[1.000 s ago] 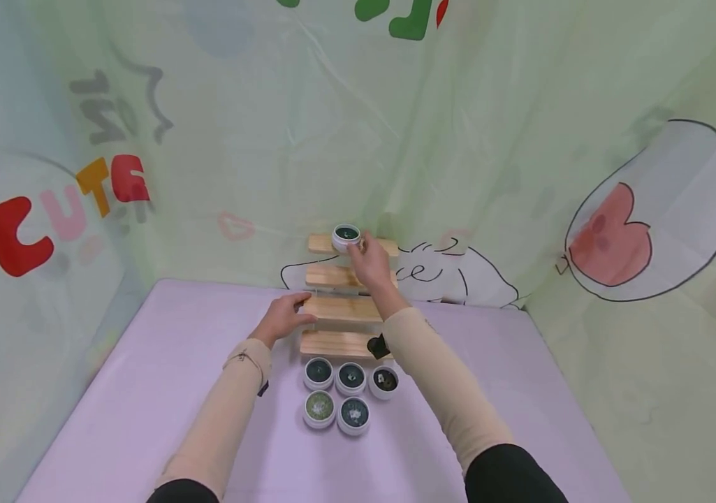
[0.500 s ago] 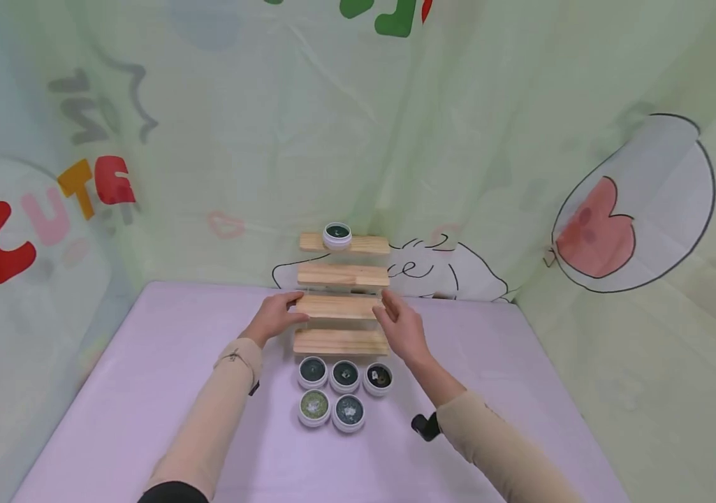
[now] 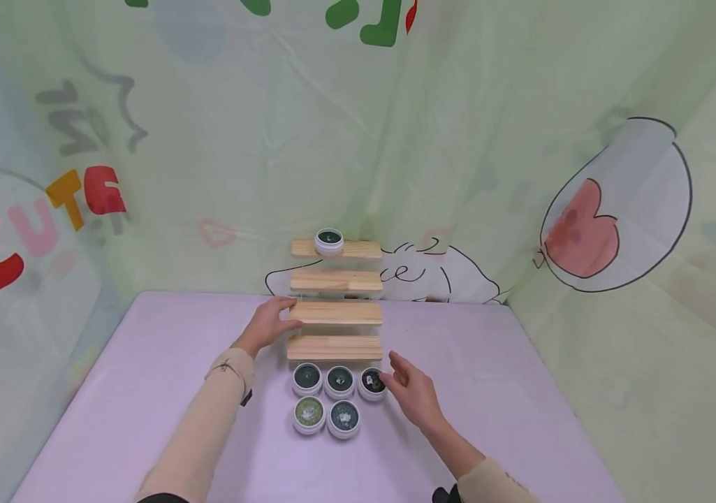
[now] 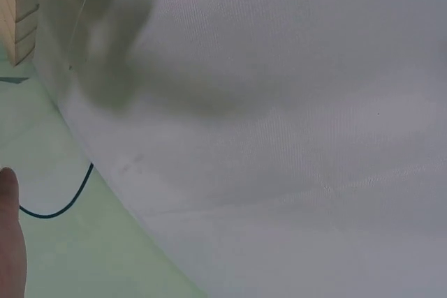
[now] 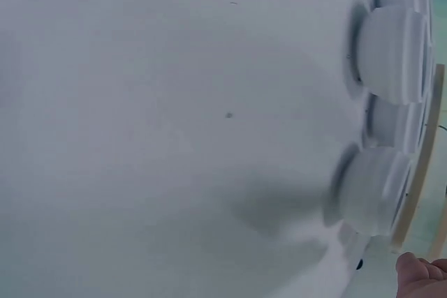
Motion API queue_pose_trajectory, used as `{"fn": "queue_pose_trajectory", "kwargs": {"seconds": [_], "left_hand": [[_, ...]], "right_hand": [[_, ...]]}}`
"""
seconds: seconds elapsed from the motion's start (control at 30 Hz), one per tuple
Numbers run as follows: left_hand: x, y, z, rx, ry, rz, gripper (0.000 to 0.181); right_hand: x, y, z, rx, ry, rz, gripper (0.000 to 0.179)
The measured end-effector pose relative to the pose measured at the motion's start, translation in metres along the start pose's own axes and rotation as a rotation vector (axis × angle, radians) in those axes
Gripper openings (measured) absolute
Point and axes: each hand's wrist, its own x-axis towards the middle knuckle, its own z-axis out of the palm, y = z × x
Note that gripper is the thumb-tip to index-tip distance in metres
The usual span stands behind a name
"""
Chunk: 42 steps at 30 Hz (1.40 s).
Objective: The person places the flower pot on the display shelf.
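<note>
A tiered wooden stand (image 3: 335,312) with several pale planks rises at the back of the table. My left hand (image 3: 263,325) grips the left end of its second plank from the bottom, thumb in front and fingers behind. On the top plank, left of centre, stands a white round jar (image 3: 329,242) with a dark green top. My right hand (image 3: 414,391) holds nothing, its fingers parted, the thumb tip overlapping the right rim of a dark-topped jar (image 3: 371,383). In the right wrist view, fingertips (image 5: 418,273) show below the row of white jars (image 5: 374,190).
More jars stand left of that one in two rows before the stand: dark-topped jars (image 3: 307,378) (image 3: 339,381), a green speckled jar (image 3: 309,414) and a blue-grey speckled jar (image 3: 344,418). A printed curtain (image 3: 238,154) hangs behind the lilac tabletop (image 3: 490,405).
My right hand has let go of the jar on the top plank and come down and toward me, to the rightmost jar. My left hand keeps its grip on the stand.
</note>
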Motion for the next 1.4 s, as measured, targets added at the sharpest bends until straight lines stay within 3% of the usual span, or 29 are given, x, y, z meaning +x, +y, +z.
{"fn": "queue_pose_trajectory", "kwargs": {"seconds": [0.23, 0.67, 0.83, 1.03, 1.4], "left_hand": [[0.004, -0.012, 0.006, 0.016, 0.004, 0.009, 0.059], [0.008, -0.011, 0.001, 0.086, -0.017, -0.028, 0.060], [0.009, -0.011, 0.001, 0.084, -0.011, -0.045, 0.060], [0.009, -0.015, 0.003, 0.057, 0.006, -0.051, 0.060], [0.009, -0.013, 0.001, 0.019, 0.003, 0.072, 0.059]], "right_hand": [[-0.009, 0.017, 0.004, -0.005, -0.010, 0.007, 0.060], [-0.016, 0.042, 0.017, -0.097, -0.057, -0.085, 0.074], [-0.015, 0.042, 0.019, -0.143, -0.026, -0.096, 0.072], [-0.010, 0.047, 0.024, -0.106, 0.016, -0.124, 0.068], [-0.007, 0.054, 0.033, -0.038, 0.050, -0.137, 0.066]]}}
